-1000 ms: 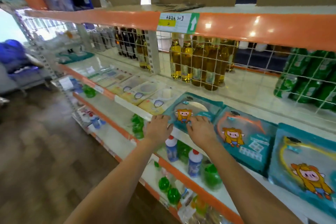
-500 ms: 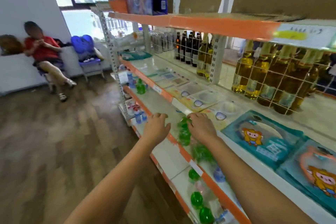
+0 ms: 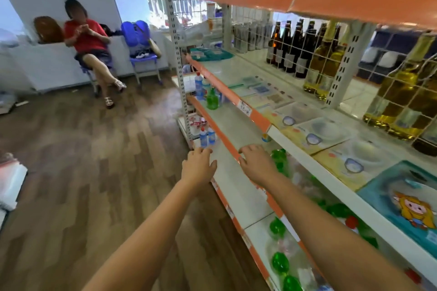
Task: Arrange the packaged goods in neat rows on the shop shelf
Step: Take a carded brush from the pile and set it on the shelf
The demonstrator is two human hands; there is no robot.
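Observation:
Flat packaged goods lie in a row along the middle shelf point(image 3: 257, 116): a teal pack with a cartoon figure point(image 3: 402, 203) at the right, yellow packs point(image 3: 350, 160) beside it, and pale packs point(image 3: 262, 92) farther along. My left hand point(image 3: 198, 168) hovers in front of the lower shelf edge, fingers relaxed, holding nothing. My right hand point(image 3: 256, 163) reaches over the orange edge of the lower shelf point(image 3: 227, 142), fingers spread and empty, apart from the packs.
Green bottles point(image 3: 280, 262) and white-blue bottles point(image 3: 207, 136) stand on the lower shelves. Oil and dark glass bottles point(image 3: 324, 64) stand behind a wire grid. A person in red point(image 3: 87, 40) sits on a chair at the back left, beside a blue chair point(image 3: 142, 54). Wooden floor lies to the left.
My view has swung left along the aisle. Both hands left the teal cartoon pack and moved left and down to the lower shelf's orange edge, holding nothing.

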